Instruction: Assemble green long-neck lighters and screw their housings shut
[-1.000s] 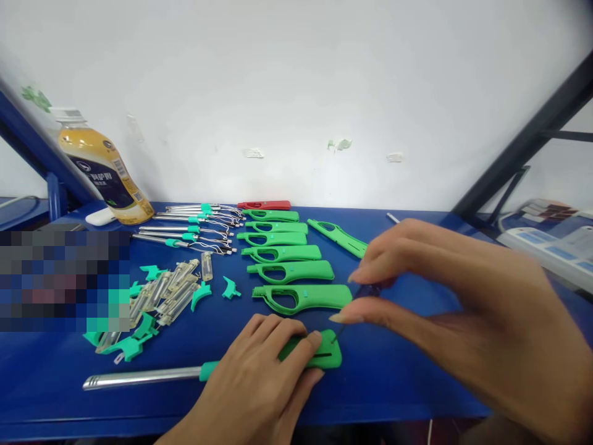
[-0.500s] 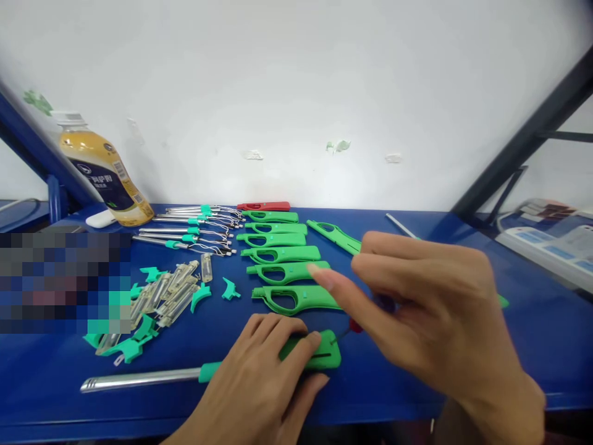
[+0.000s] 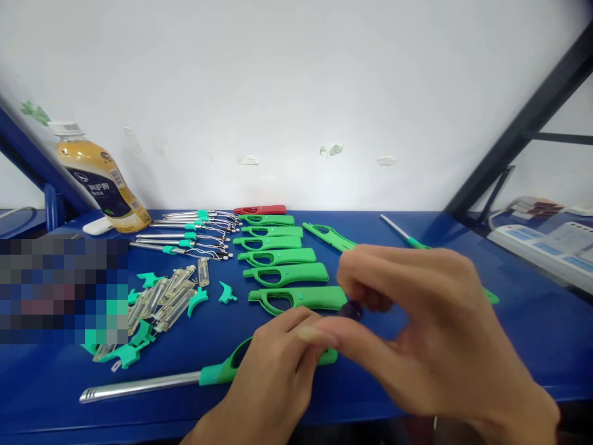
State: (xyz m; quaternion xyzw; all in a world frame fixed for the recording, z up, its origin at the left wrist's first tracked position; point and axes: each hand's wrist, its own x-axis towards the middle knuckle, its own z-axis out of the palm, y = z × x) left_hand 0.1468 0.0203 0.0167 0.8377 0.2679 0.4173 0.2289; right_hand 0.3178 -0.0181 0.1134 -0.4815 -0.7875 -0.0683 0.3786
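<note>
A green long-nosed lighter (image 3: 227,372) with a metal tube lies across the front of the blue table. My left hand (image 3: 278,364) is closed around its handle and hides much of it. My right hand (image 3: 426,327) is above the handle's end, fingers curled and thumb touching the left hand's fingers. A dark round-ended screwdriver handle (image 3: 352,310) shows between its thumb and fingers; the blade is hidden. Behind the hands lies a column of green lighter handle shells (image 3: 296,300), with a red one (image 3: 262,210) at the far end.
Left are green triggers (image 3: 227,292), clear fuel tanks (image 3: 173,303) and metal tubes with wires (image 3: 185,236). A yellow drink bottle (image 3: 99,179) stands at back left. Another shell (image 3: 328,236) and a lighter (image 3: 403,232) lie to the right. A pale box (image 3: 546,247) sits far right.
My right thumb has come down and left to meet my left hand, and the screwdriver's red part and blade have gone from sight. The lighter's trigger opening now shows beside my left hand.
</note>
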